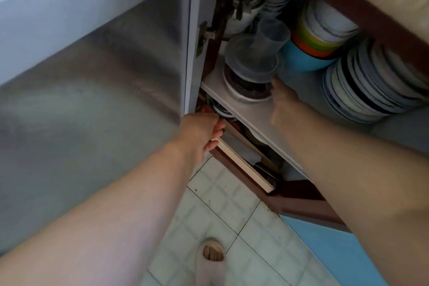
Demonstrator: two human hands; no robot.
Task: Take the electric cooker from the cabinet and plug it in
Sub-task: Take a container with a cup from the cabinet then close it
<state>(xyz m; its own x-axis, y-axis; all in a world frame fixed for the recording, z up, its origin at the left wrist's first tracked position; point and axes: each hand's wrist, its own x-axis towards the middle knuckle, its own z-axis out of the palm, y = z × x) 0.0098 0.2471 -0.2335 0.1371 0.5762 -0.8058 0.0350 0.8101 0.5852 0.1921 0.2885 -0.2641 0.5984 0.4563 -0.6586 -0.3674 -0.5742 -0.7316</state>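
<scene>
Cabinet door [92,90]: a shiny metallic panel, swung open, filling the 9 o'clock side of the view.
Left hand [202,130]: near centre, reaching into the lower compartment under the shelf; its fingers [214,144] are curled together around the edge of something dark and round there, though exactly what they grip cannot be told.
Electric cooker [221,110]: seemingly the round, dark-and-white rimmed thing just under the shelf edge, at 12 o'clock of the left hand and touching it; mostly hidden, so its identity is not certain.
Book-like flat item [246,167]: lying slanted in the lower compartment, at 5 o'clock of the left hand.
Shelf [257,111]: a pale board running diagonally from centre towards 4 o'clock.
Clear plastic containers [253,58]: stacked on a round white-rimmed base on the shelf, at 12 o'clock of centre.
Right hand [284,102]: blurred, resting on the shelf beside that base; whether its fingers are spread or closed cannot be told.
Coloured bowls [311,49]: nested blue, orange and green, at 1 o'clock.
Plates [371,83]: a leaning stack at 2 o'clock.
Floor tiles [232,220]: pale, at 6 o'clock, with a foot in a sandal [212,260].
</scene>
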